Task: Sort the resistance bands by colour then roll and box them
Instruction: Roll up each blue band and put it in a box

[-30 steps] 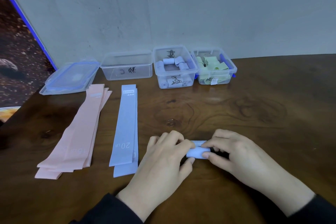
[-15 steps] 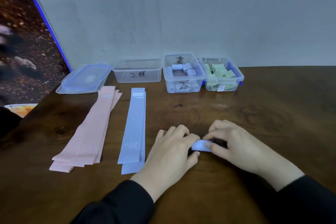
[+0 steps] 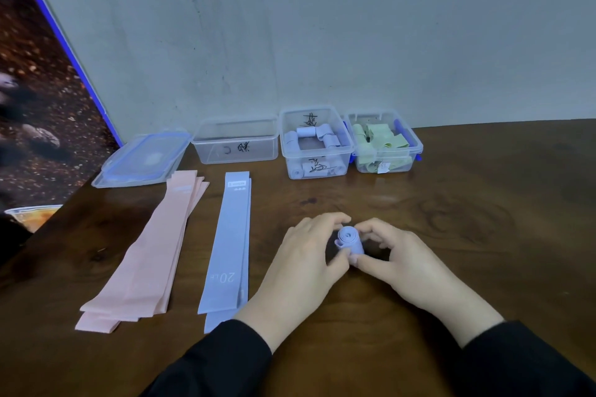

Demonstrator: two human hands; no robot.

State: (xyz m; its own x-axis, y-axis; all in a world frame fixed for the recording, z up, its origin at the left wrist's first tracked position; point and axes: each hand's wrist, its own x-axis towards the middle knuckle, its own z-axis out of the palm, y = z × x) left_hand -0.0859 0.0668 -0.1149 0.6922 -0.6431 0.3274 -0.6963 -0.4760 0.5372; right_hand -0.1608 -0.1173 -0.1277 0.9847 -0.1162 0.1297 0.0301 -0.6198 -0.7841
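ok so the small rolled-up lilac-blue rubber band (image 3: 350, 240) just got tipped on end, pinched between left hand (image 3: 306, 263) and right hand (image 3: 403, 263); rolling looks done, so the clear plastic box of blue rolls (image 3: 317, 156) is probably next

A dark brown wooden surface (image 3: 451, 235) with visible grain and knots runs back to a pale grey wall (image 3: 322, 26) marked with faint scuffs. At the left, a blue-edged panel (image 3: 38, 90) printed with a speckled brown pattern leans along the wall.
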